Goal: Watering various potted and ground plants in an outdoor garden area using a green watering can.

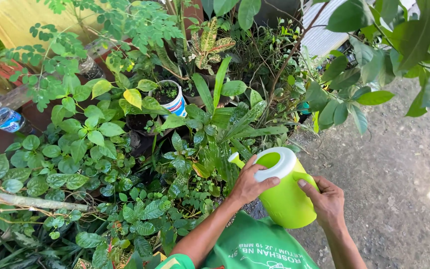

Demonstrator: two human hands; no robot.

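Head view. A lime-green plastic watering can (285,192) with a white rim is held between both hands, tilted toward the plants, its short spout (236,159) just beyond the left hand's fingertips. The left hand (250,183) is closed over the white rim, fingers curled across its edge. The right hand (325,198) is clasped on the can's far side at the green handle, thumb on top.

Beyond the left hand lies a dense bed of potted foliage (140,174): broad, glossy, heart-shaped leaves, strap-like blades and fine compound leaflets. Well beyond both hands stands a white plastic pot (172,97) with dark soil. Far to the left of the left hand rests a clear plastic bottle (6,119). Under the right hand the ground (399,164) is rough, grey and gritty.

Risk, as judged: the can's smooth plastic may slip if wet, since the left hand grips only the rim; a steep tilt could let water spill over the wide open top instead of the spout, flooding nearby leaves.
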